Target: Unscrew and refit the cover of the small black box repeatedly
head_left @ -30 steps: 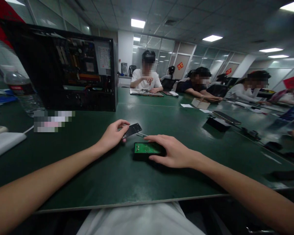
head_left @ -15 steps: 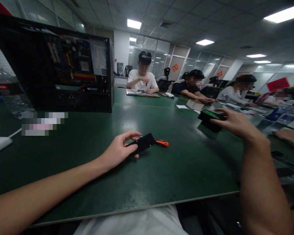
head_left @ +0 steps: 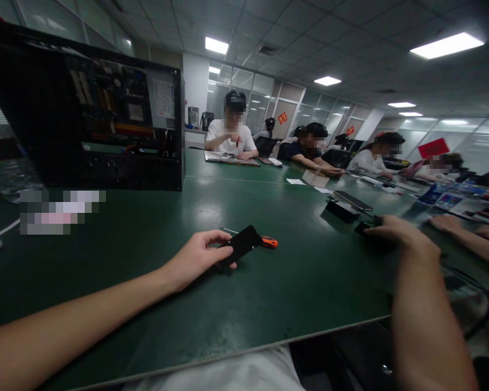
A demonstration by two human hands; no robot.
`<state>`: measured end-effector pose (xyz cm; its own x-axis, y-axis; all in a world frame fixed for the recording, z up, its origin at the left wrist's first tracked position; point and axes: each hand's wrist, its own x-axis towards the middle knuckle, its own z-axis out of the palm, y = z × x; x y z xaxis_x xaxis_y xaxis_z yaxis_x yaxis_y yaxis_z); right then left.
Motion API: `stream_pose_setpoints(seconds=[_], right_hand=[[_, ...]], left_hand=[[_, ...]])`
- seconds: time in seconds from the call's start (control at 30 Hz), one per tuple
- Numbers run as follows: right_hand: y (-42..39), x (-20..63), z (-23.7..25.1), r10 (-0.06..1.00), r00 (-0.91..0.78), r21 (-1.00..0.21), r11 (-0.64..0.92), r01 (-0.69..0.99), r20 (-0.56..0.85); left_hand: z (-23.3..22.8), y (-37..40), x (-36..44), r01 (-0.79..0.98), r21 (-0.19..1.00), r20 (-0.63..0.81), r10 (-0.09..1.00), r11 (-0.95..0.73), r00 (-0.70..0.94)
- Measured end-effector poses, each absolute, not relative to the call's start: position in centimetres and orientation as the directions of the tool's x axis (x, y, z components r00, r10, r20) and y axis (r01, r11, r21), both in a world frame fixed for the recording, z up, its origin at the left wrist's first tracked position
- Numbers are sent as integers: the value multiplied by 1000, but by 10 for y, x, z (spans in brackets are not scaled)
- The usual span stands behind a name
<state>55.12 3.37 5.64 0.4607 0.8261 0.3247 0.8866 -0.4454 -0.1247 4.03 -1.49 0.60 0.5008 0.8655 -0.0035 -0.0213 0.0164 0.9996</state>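
My left hand (head_left: 199, 254) grips a flat black rectangular plate (head_left: 241, 244) between thumb and fingers, just above the table. Small bright dots, perhaps screws or holes, show on the plate. Behind it lies a screwdriver with an orange and black handle (head_left: 269, 241), its thin shaft partly hidden by my fingers. On the right, my right hand (head_left: 397, 232) reaches low over the table, with fingers closed around a small dark object (head_left: 364, 226) whose kind I cannot make out. Just beyond that hand, a thin flat device (head_left: 353, 200) rests on a black box (head_left: 342, 212).
An open computer case (head_left: 142, 168) stands at the left on the green table (head_left: 309, 282), beside a plastic bottle (head_left: 12, 163). An open cardboard box (head_left: 315, 178) and white paper (head_left: 295, 181) lie farther back. Another person's arm (head_left: 464, 233) rests at the right; a person (head_left: 230, 136) sits opposite.
My right hand has let go of the flat device with the green face, which now lies on the black box, and has moved down and nearer to a dark object. My left hand still holds the plate.
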Motion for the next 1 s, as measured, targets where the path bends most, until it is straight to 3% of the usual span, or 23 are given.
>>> stream_pose_setpoints(seconds=[0.07,0.2,0.23,0.27,0.33,0.4,0.5,0.63,0.77,0.9,1.0], right_hand=[[45,512,58,856,379,-214,-320,923,351],[54,402,46,930,24,-426,145,893,367],[51,374,41,938,-133,-628,316,711,321],[46,348,36,924,-282,-768,373,521,257],[31,307,30,887,-439,-906,293,305,139],[15,283,28,835,-549,-949,165,269,-10],[-1,270,28,756,-645,-945,120,303,-111],[-6,268,23,753,-654,-927,194,322,-70],[-4,276,29,763,-647,-854,328,403,-12],[7,339,59,863,-461,-571,488,660,204],[18,429,76,930,-161,-279,259,925,331]], left_hand=[[5,-14,41,-34,999,-2,881,20,473],[5,-16,43,-12,1000,30,896,-27,443],[5,-17,44,-2,999,46,897,-50,439],[4,-17,44,15,996,71,898,-86,435],[4,-18,43,74,978,147,897,-195,416],[4,-17,42,157,930,253,889,-332,382],[5,-16,39,267,818,409,842,-509,351],[7,-16,37,335,689,506,757,-643,413],[6,-14,39,355,668,521,751,-654,405],[6,-10,37,363,723,483,806,-588,342],[7,-9,35,350,752,431,819,-558,380]])
